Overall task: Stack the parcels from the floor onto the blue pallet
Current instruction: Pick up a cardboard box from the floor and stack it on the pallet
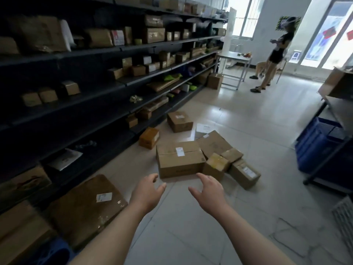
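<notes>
Several cardboard parcels lie on the tiled floor ahead. The nearest is a large brown box [179, 159] with a white label on top. Smaller boxes [216, 165] lean against its right side, and two more boxes [179, 121] sit farther back by the shelves. My left hand [148, 192] and my right hand [207, 191] reach forward side by side, fingers spread and empty, just short of the large box. A corner of the blue pallet [57, 251] shows at the bottom left, under a flat wide parcel [86, 207] with a label.
Dark shelving [86, 83] full of parcels runs along the left. Blue crates [321, 144] stand on a rack at the right. A metal table [235, 60] stands in the back, and two people [277, 54] are there.
</notes>
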Motion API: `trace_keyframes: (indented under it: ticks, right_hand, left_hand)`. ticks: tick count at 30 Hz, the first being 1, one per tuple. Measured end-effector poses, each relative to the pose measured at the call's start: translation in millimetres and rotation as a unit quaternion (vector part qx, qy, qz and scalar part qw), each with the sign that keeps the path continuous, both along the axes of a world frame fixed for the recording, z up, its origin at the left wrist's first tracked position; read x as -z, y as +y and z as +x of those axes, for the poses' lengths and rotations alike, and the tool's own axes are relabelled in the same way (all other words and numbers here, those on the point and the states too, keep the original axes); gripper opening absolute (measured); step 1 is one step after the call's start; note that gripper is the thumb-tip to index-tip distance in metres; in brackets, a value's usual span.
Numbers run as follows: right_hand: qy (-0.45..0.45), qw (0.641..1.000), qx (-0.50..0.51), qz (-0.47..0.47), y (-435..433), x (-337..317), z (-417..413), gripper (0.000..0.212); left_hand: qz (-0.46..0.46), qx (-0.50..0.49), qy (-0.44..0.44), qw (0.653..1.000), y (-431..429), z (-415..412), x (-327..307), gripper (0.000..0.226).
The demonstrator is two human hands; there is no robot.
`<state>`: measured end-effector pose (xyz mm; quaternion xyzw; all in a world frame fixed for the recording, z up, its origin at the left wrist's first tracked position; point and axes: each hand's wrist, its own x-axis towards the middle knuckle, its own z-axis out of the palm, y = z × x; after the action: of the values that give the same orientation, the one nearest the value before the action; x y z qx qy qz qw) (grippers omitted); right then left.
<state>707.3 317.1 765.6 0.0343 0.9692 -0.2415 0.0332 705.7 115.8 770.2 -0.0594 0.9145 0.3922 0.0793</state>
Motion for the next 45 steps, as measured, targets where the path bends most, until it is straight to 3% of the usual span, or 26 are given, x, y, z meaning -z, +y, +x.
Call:
trace_keyframes:
  ticks: [9, 33, 45]
  right_hand:
    - [-0.022, 0.995, 0.097, -0.003, 116.9, 15.3, -67.0, 0.061]
    - [-0.067, 0.943, 0.319, -0.068, 278.6, 44.0, -327.1, 0.058]
    - [-0.095, 0.927, 0.354, -0.085, 454.4, 88.0, -405.3, 0.055]
  left_hand:
    - [0.002, 0.06, -0.018, 0.998, 125.6, -94.6, 18.4, 0.056]
    - [0.012, 0.266, -0.09, 0.96, 303.5, -438.8, 56.1, 0.051]
    - [0.047, 0.231, -0.158, 0.959, 479.4, -525.9, 108.3, 0.047]
